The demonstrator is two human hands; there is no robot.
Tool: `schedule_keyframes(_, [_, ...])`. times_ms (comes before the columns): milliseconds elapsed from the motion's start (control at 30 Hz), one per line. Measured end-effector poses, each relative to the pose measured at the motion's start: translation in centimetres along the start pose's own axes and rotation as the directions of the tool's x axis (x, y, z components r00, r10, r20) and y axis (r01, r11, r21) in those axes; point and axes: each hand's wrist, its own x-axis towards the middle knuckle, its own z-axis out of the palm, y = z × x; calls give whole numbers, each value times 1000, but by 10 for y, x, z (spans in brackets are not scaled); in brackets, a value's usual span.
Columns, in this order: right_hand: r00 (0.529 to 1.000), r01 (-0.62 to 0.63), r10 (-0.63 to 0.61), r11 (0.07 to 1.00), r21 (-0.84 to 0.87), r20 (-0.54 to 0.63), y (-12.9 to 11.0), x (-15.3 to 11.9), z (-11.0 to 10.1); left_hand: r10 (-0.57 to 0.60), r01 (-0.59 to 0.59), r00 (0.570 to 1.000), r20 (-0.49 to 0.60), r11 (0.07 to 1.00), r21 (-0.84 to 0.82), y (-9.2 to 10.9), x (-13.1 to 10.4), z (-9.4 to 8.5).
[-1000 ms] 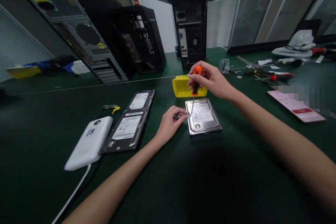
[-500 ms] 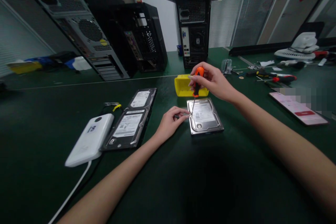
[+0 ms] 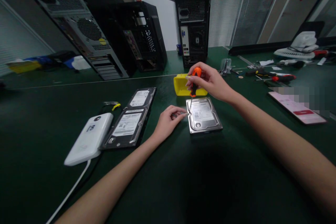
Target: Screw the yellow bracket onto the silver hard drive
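A silver hard drive (image 3: 204,114) with a white label is seen lying flat, label up, on the dark green table (image 3: 152,182), just right of the centre of the frame. An orange and black screwdriver (image 3: 195,78) is gripped by the right hand (image 3: 212,81), the thumb and fingers being clamped around its handle. The shaft is pointed downward and slightly to the left, and the tip is brought to the left edge of the drive; whether a screw is engaged cannot be made out. The left hand (image 3: 168,122) is placed at the same edge, with thumb and forefinger drawn near each other beside the tip; whether anything small is pinched there cannot be told.

A yellow tray (image 3: 181,86) is noted just above the drive in the frame, partly covered by the right hand. Left of centre, two dark hard drives are laid end to end, an upper one (image 3: 141,97) and a lower one (image 3: 129,124), both label up. A white device (image 3: 89,140) is positioned beside the lower one, with a white cable (image 3: 68,193) led off toward the bottom left. Three computer cases are stood across the upper frame: at upper left (image 3: 90,29), left of centre (image 3: 154,24) and top centre (image 3: 195,29). At right, a pink-screened phone (image 3: 290,106) is set below a red-handled tool (image 3: 285,77)
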Motion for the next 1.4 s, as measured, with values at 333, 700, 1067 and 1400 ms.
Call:
schedule_keyframes(333, [1000,16,-16,1000,-20,-11,3,0,-1,13,-12,1000,-16,1000,26,-4,2,4])
schedule_keyframes(700, [999,24,-26,996,-81,-23,1,-1,-6,82,-92,995,57,975,203,-7,-4,-8])
schedule_keyframes(1067, [999,13,-17,993,-120,-28,-1,-3,-11,245,-262,965,95,879,398,5,-7,9])
schedule_keyframes(1400, [988,4,-31,985,-175,-150,-14,-3,-26,253,-227,967,-21,897,380,10,-9,14])
